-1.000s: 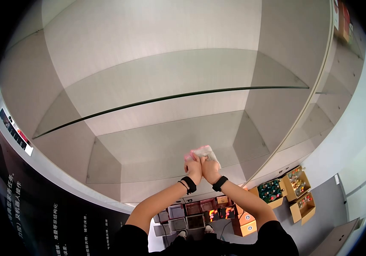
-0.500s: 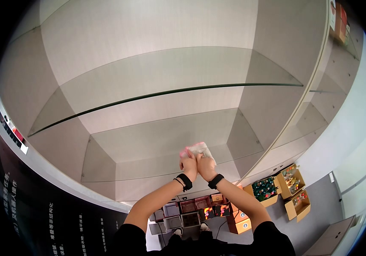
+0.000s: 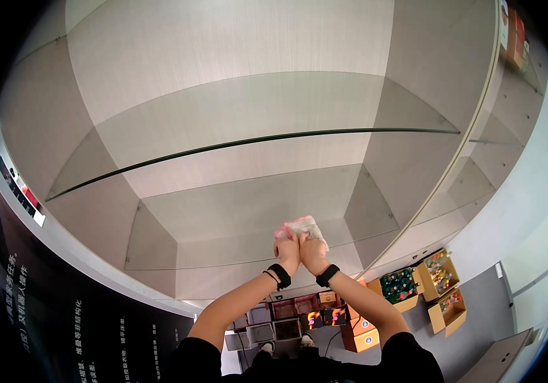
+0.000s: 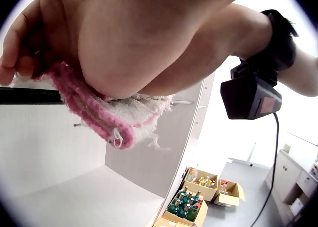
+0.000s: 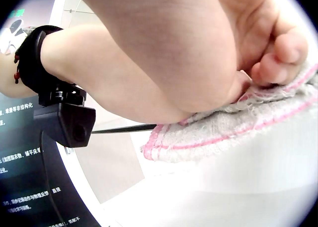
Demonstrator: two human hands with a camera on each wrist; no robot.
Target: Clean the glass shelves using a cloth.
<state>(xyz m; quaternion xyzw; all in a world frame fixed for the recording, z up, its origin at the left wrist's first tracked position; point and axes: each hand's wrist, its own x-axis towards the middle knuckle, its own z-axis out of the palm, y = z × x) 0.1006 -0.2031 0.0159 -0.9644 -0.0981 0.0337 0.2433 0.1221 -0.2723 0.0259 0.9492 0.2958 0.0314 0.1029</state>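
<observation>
A whitish, frayed cloth with pink edging (image 3: 307,226) is bunched between both hands at the front of the lower glass shelf (image 3: 248,198). My left hand (image 3: 286,253) grips its left part, and my right hand (image 3: 313,255) grips the right part, the two wrists side by side. In the left wrist view the cloth (image 4: 131,115) hangs beneath the hand, beside the dark glass edge (image 4: 30,95). Curled fingers (image 5: 278,63) press into the cloth (image 5: 213,135) in the right wrist view. Both wrists wear black straps.
An upper glass shelf (image 3: 261,138) spans the cabinet above the hands. On the floor at right stand cardboard boxes of bottles (image 3: 400,285); several bins (image 3: 261,332) and an orange box (image 3: 361,335) sit below the arms. A black printed panel (image 3: 95,319) stands at left.
The head view has swung slightly and come back. Both hands keep hold of the cloth at about the same spot by the lower shelf's front.
</observation>
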